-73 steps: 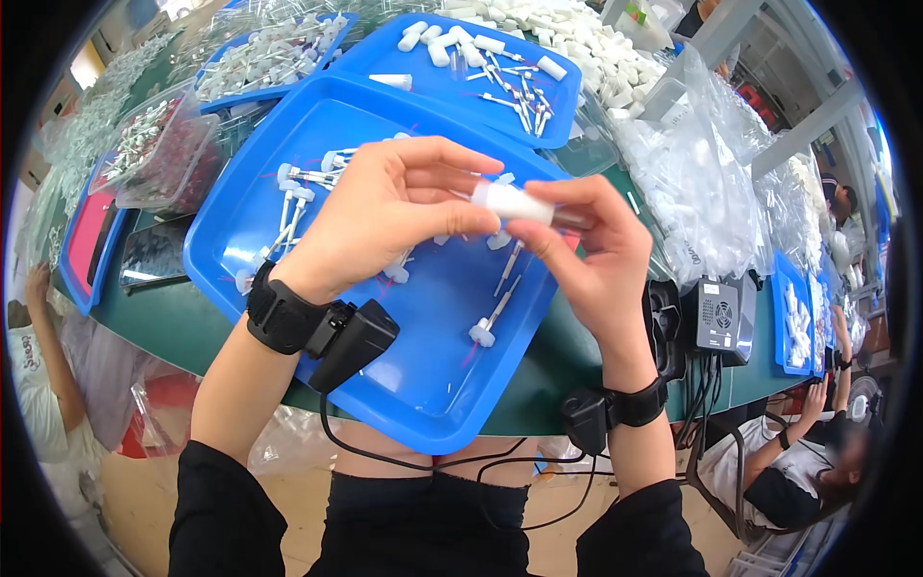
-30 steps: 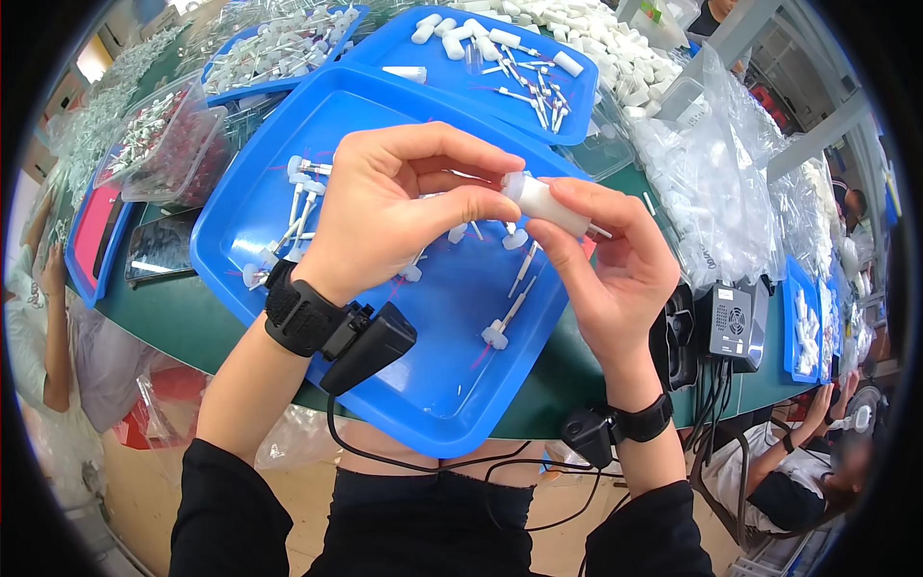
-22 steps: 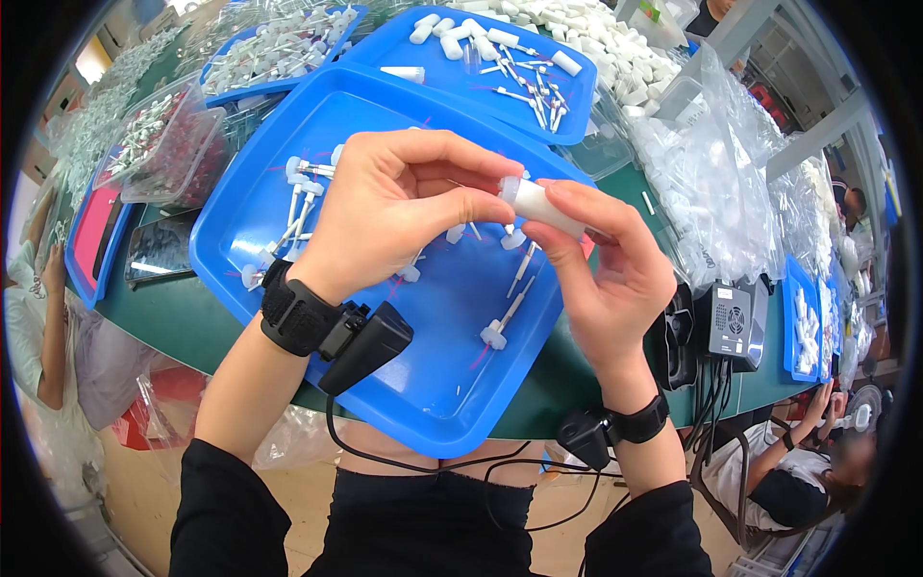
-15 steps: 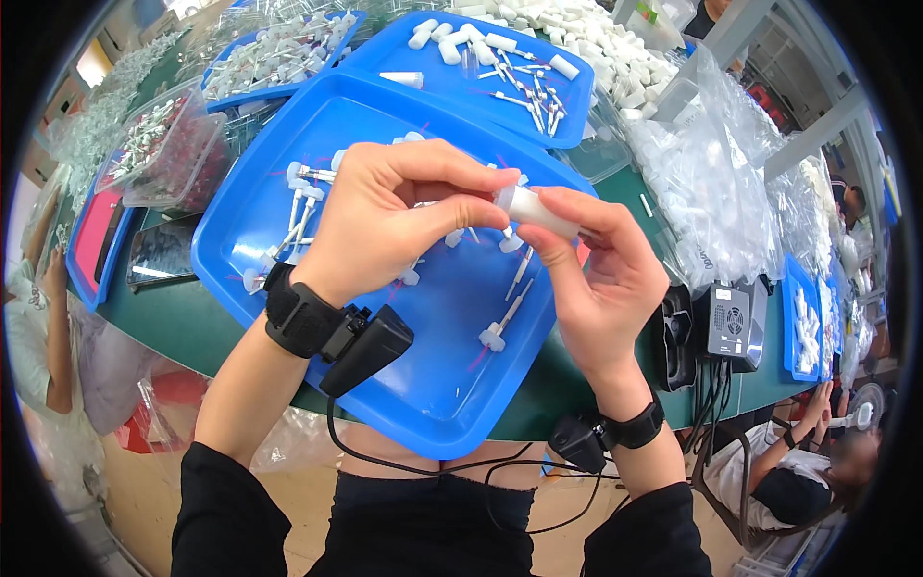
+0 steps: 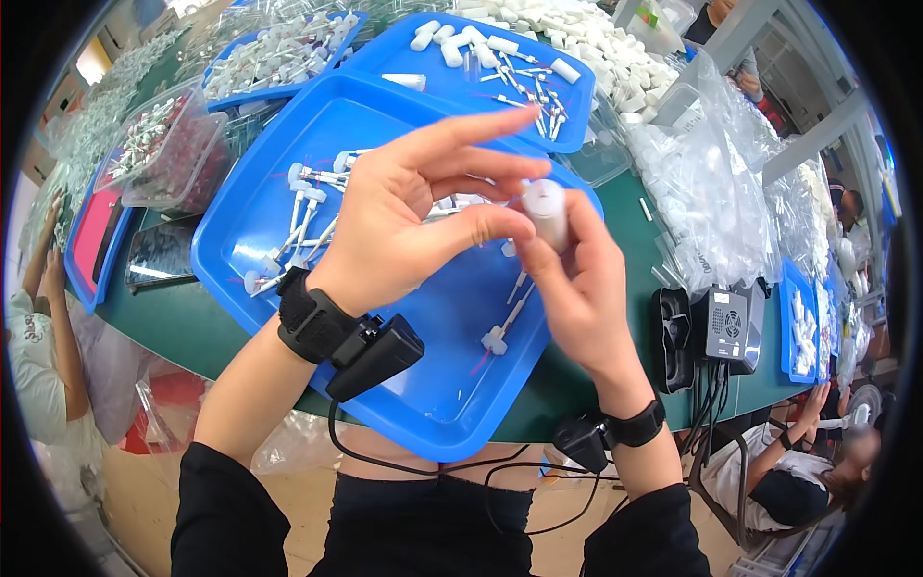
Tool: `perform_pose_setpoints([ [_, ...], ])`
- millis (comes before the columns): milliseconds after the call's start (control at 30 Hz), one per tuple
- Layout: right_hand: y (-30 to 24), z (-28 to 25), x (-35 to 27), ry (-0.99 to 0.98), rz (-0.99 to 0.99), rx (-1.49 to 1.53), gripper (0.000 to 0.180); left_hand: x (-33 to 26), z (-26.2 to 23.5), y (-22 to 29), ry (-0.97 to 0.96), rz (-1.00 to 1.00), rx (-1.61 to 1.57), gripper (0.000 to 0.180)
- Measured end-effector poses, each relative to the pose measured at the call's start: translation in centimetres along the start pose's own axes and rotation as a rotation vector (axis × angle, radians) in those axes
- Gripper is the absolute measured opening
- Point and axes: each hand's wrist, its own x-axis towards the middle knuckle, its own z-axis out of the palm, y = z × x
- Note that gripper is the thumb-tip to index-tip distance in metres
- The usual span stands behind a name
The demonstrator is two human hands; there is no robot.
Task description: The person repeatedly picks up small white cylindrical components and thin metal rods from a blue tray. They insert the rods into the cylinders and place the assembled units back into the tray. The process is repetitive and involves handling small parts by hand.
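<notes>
A short white plastic cylinder (image 5: 548, 223) is pinched between the thumb and fingers of my right hand (image 5: 588, 293). Its translucent round end tilts up and toward me. Beside that end is my left hand (image 5: 409, 207), its fingers stretched out and apart, thumb tip and fingertips close to the cylinder. Whether they touch it I cannot tell. Under both hands lies a large blue tray (image 5: 423, 389). Several thin white sticks with pale round caps lie in it, one capped stick (image 5: 495, 337) at the right, others partly hidden behind my left hand.
Behind stands another blue tray (image 5: 577, 130) with white cylinders and small sticks. A clear tub (image 5: 187, 159) of sticks and a dark phone-like slab (image 5: 162, 255) are at left. Plastic bags (image 5: 711, 183) and a black box-shaped device (image 5: 728, 322) are at right. Other people sit at both sides.
The cylinder has turned from lying sideways to end-up, facing me. My left fingers have spread from their pinch on its end. My right hand has shifted slightly left.
</notes>
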Motion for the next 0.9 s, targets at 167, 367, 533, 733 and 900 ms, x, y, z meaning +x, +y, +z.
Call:
perform_pose_setpoints([
  [167, -0.1, -0.9, 0.5, -0.161, 0.230, 0.806, 0.042, 0.2, -0.4, -0.2, -0.018, -0.005, 0.059, 0.052],
  [367, -0.1, -1.7, 0.7, -0.460, 0.447, 1.395, 0.046, 0.2, -0.3, 0.4, 0.010, -0.067, 0.082, 0.042],
  [533, 0.1, -1.4, 0.6, -0.427, 0.428, 1.345, 0.041, 0.1, -0.3, 0.3, 0.019, -0.082, 0.141, 0.043],
  [733, 0.0, -1.1, 0.5, -0.374, 0.372, 1.225, 0.039, 0.0, -0.3, 0.5, 0.021, -0.084, 0.130, 0.044],
  [900, 0.0, -1.4, 0.5, -0.393, 0.455, 1.353, 0.042, -0.1, -0.3, 0.6, 0.010, -0.086, 0.135, 0.044],
])
